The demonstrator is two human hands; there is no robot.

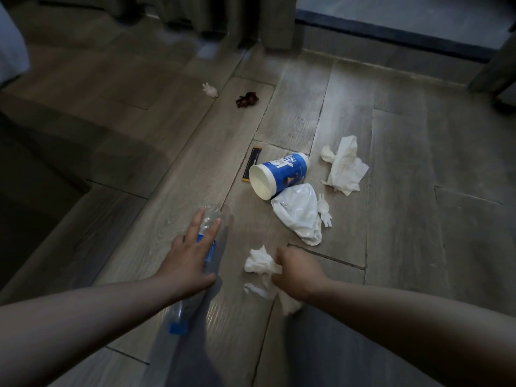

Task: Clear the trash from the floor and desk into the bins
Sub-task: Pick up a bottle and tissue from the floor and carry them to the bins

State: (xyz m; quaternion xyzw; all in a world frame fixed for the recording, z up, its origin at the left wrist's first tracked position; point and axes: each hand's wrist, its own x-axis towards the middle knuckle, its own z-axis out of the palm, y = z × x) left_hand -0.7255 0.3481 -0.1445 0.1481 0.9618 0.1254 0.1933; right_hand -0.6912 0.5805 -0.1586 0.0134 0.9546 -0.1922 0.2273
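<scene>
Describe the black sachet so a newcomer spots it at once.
On the wooden floor, find the tipped blue-and-white cup. The black sachet lies flat just left of its open rim. It is the only dark, narrow strip among pale litter.

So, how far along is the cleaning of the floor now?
Nothing looks done yet: no bin is in view. In hand: the right hand grips a crumpled tissue; the left hand lies with straight fingers over the plastic bottle. Left on the floor: the blue cup, white bag, larger tissue, dark stick wrapper, red wrapper and a small white scrap.
</scene>
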